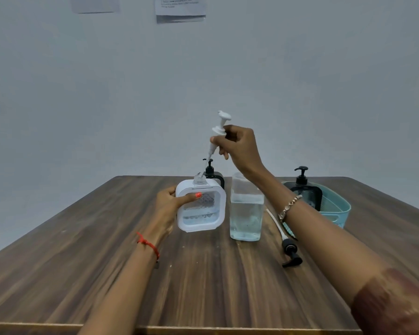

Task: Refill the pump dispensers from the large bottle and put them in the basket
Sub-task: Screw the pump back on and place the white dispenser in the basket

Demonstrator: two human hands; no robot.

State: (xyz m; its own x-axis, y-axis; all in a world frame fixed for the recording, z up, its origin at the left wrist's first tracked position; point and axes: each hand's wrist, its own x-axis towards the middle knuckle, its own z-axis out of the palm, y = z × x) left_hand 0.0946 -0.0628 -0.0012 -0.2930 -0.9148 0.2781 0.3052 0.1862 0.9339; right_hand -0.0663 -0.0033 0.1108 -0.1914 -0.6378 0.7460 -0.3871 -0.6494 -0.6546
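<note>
White-framed dispenser (201, 206), slightly tilted over the wooden desk (107, 262), sits gripped in my left hand (169, 201) — my right hand (237, 146) pinches its white pump (219, 131) above the open neck (tube tip blurred). Just right stands the large bottle (246, 209) — one black dispenser (305, 189) is in the teal basket (339, 211).

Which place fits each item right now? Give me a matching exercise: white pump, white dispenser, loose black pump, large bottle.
1 white pump
2 white dispenser
3 loose black pump
4 large bottle

a lying on the table
b gripped by the left hand
c standing on the table, part full
d raised in the right hand

Pairs: 1-d, 2-b, 3-a, 4-c
</note>
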